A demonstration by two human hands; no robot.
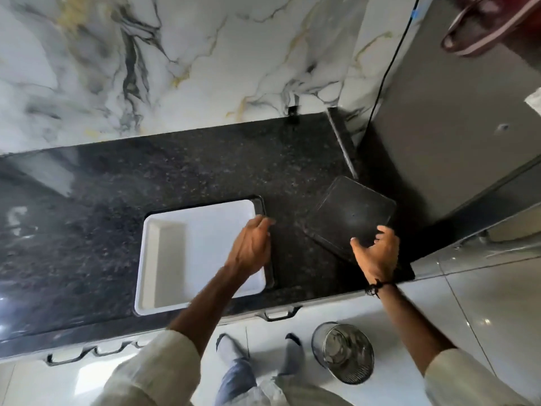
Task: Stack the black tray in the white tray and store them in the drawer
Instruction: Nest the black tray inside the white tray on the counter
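I see a speckled black worktop (181,171) under a marble wall (175,54), and a steel bin (344,351) on the floor tiles (483,303).

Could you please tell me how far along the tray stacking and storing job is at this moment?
Nothing looks finished. The black tray lies on the counter apart from the white tray, so they are not stacked. In hand: the right hand reaches, open, over the black tray's near edge, while the left hand is over the white tray's right rim. Stacking and storing remain; the drawer handle shows a closed front.

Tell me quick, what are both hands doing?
Left hand: loosely curled over the white tray's right edge; grip cannot be told.
Right hand: open, holding nothing, at the black tray.
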